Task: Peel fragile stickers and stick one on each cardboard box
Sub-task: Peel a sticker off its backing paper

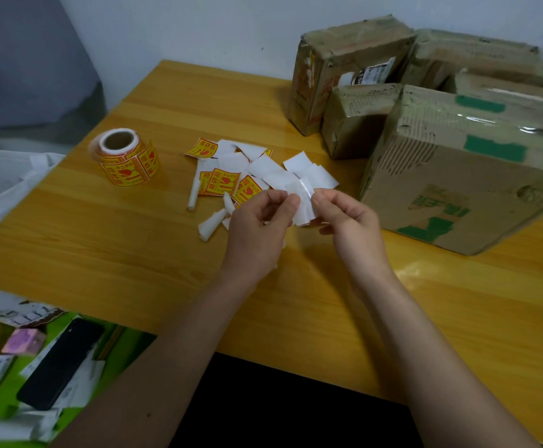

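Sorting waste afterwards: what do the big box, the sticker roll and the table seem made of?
Big box: corrugated cardboard, matte brown; torn skin shows ribs; glossy clear tape on top.
Sticker roll: apparently printed paper labels on a card-coloured core.
Table: wood-grain surface with slight sheen, possibly laminate.

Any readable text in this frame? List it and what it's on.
None reads cleanly.
Sticker roll: red characters, upside down, too blurred.
Loose stickers: same print, unreadable.
Big box: green characters, upside down, unreadable.
Shipping label on back box: too small.
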